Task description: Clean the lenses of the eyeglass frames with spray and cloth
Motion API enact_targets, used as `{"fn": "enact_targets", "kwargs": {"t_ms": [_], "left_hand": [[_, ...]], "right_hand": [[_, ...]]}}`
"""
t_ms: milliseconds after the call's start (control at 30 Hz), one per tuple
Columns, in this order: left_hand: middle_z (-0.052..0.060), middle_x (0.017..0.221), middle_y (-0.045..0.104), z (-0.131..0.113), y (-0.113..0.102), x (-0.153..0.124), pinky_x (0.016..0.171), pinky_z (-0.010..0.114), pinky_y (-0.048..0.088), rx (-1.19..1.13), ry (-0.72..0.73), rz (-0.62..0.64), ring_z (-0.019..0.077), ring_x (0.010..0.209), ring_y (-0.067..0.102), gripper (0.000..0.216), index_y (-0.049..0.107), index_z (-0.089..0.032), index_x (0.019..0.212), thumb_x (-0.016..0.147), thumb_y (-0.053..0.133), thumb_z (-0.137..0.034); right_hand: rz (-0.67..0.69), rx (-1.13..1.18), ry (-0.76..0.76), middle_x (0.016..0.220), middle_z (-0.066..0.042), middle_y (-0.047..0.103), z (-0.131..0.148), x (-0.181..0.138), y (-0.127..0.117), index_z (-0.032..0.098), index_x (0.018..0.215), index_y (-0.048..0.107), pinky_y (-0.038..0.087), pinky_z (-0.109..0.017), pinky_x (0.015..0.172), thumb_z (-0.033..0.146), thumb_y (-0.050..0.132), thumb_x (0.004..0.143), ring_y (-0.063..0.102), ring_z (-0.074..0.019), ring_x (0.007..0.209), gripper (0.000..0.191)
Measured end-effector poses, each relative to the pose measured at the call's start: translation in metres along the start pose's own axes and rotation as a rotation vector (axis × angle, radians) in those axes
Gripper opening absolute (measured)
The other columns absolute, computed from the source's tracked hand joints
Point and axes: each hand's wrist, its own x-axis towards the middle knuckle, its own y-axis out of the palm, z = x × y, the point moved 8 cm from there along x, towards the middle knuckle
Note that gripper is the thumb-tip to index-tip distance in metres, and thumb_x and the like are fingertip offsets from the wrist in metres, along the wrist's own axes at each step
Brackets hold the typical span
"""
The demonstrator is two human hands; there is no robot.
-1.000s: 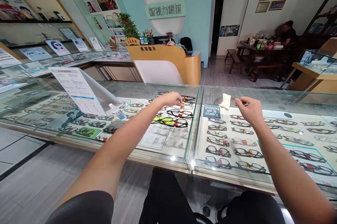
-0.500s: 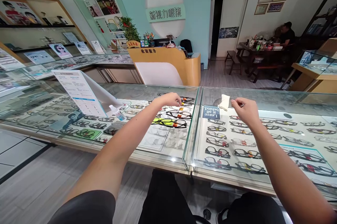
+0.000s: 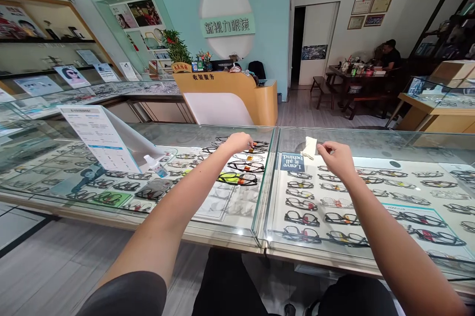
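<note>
My left hand hangs over the back of the left showcase with its fingers bent down and drawn together at a dark eyeglass frame. What lies between those fingertips is hidden. Closer to me lie more eyeglasses, some with orange tags, and a dark pair with bright yellow-green lenses. My right hand is over the right showcase, thumb and forefinger pressed together, with nothing visible in them. Just left of its fingertips is a crumpled cream cloth, beside a dark blue card with white lettering.
A white folded sign and a small clear bottle stand on the left showcase. Rows of eyeglasses show through the glass on the right. Behind are a wooden cashier desk and a person seated at a table.
The whole view has shifted slightly left and down. My right fingertips are now closer to the cream cloth. My left hand stays at the back eyeglasses.
</note>
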Motion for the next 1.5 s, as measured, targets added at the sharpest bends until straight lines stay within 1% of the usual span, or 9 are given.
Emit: {"fn": "enact_targets", "kwargs": {"t_ms": [233,367,500,600,700,800,900,1267,1500], "left_hand": [[0.010,0.102,0.083,-0.004,-0.046,-0.023,0.081,0.029,0.050,-0.032,-0.005,-0.101,0.0262,0.096,0.073,0.027,0.087,-0.025,0.106,0.088,0.069,-0.034],[0.008,0.094,0.080,-0.024,-0.084,-0.043,0.074,0.029,0.046,-0.137,0.037,-0.204,0.0220,0.086,0.069,0.032,0.085,-0.024,0.112,0.094,0.065,-0.040],[0.006,0.095,0.073,-0.071,-0.142,-0.069,0.072,0.027,0.047,-0.688,0.242,-0.448,0.0160,0.080,0.064,0.031,0.083,-0.020,0.095,0.089,0.074,-0.049],[0.005,0.096,0.073,-0.109,-0.176,-0.088,0.076,0.027,0.051,-1.163,0.416,-0.525,0.0143,0.082,0.065,0.035,0.078,-0.019,0.091,0.081,0.084,-0.052],[0.006,0.098,0.075,-0.135,-0.194,-0.101,0.084,0.029,0.055,-1.441,0.516,-0.557,0.0166,0.091,0.069,0.040,0.076,-0.019,0.092,0.078,0.089,-0.055],[0.005,0.100,0.077,-0.145,-0.197,-0.110,0.089,0.029,0.057,-1.583,0.564,-0.566,0.0164,0.095,0.070,0.038,0.076,-0.021,0.094,0.080,0.091,-0.053],[0.004,0.100,0.076,-0.146,-0.193,-0.115,0.086,0.027,0.056,-1.637,0.587,-0.556,0.0151,0.093,0.069,0.034,0.077,-0.021,0.094,0.082,0.091,-0.050],[0.004,0.100,0.075,-0.144,-0.187,-0.108,0.087,0.028,0.055,-1.630,0.614,-0.538,0.0145,0.092,0.067,0.032,0.078,-0.020,0.099,0.088,0.088,-0.048],[0.004,0.099,0.072,-0.149,-0.180,-0.100,0.083,0.029,0.059,-1.616,0.587,-0.445,0.0143,0.088,0.065,0.042,0.071,-0.020,0.105,0.089,0.084,-0.056]], "right_hand": [[0.002,-0.013,-0.009,0.059,0.000,0.055,0.000,0.000,-0.002,0.023,0.063,0.058,0.033,-0.034,0.064,0.047,0.055,0.096,0.050,-0.0183,0.062,0.041],[0.003,-0.026,-0.013,0.059,0.000,0.056,0.000,-0.001,0.001,0.023,0.063,0.058,0.033,-0.034,0.065,0.047,0.056,0.096,0.048,-0.0177,0.061,0.041],[-0.039,0.095,-0.049,0.070,-0.001,0.064,0.027,0.010,-0.004,0.022,0.069,0.062,0.038,-0.033,0.068,0.045,0.060,0.096,0.054,-0.0181,0.068,0.035],[-0.077,0.302,-0.135,0.084,-0.002,0.071,0.076,0.027,-0.025,0.022,0.083,0.069,0.044,-0.033,0.071,0.045,0.063,0.098,0.061,-0.0192,0.078,0.028],[-0.106,0.487,-0.259,0.089,-0.002,0.072,0.132,0.035,-0.060,0.023,0.093,0.074,0.048,-0.033,0.074,0.049,0.063,0.100,0.063,-0.0188,0.082,0.029],[-0.079,0.552,-0.321,0.088,-0.002,0.072,0.170,0.030,-0.085,0.023,0.095,0.076,0.050,-0.034,0.075,0.048,0.066,0.100,0.063,-0.0180,0.082,0.027],[-0.037,0.536,-0.320,0.088,-0.002,0.072,0.184,0.021,-0.092,0.024,0.095,0.077,0.052,-0.034,0.076,0.047,0.070,0.100,0.064,-0.0181,0.082,0.024],[-0.003,0.445,-0.275,0.080,-0.001,0.068,0.178,0.024,-0.072,0.022,0.089,0.073,0.046,-0.032,0.068,0.045,0.072,0.100,0.059,-0.0168,0.075,0.026],[-0.133,0.324,-0.357,0.079,0.000,0.068,0.178,0.026,-0.073,0.022,0.085,0.068,0.046,-0.031,0.070,0.031,0.067,0.100,0.057,-0.0151,0.072,0.018]]}}
